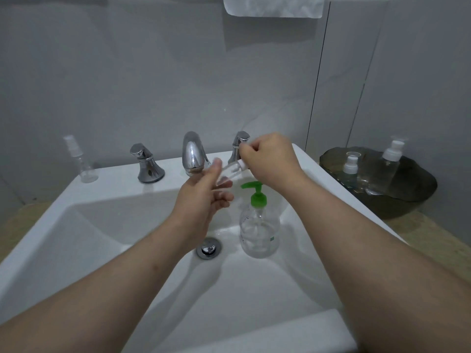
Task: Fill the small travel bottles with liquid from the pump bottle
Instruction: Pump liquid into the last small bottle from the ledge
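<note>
Both hands are up over the sink (114,184), just in front of the tap (192,154). The left hand (204,197) holds the travel bottle (228,171) between thumb and fingers. The bottle is small and clear, and it's tilted with its neck pointing up and to the right. The right hand (270,159) is closed into a loose fist, pinching the white cap (243,164) at the top end of that bottle. Can't tell if the cap is screwed on or loose, and it's too blurry to say whether there's anything inside.

The pump bottle (258,225) stands upright down in the basin, right under the hands and just right of the drain (209,248). It has a clear body and a green pump, with the nozzle pointing left. Neither hand is touching it.

A clear spray bottle (81,159) stands on the far left corner of the sink ledge, left of the left handle (146,163). The right handle (239,146) is partly hidden behind the right hand.

Over on the right, a dark bowl (382,197) sits on the beige counter (420,233). It holds a short bottle (350,165) and a tall bottle (392,152), both with white tops. A white towel (272,6) hangs on the far wall at the top edge.
</note>
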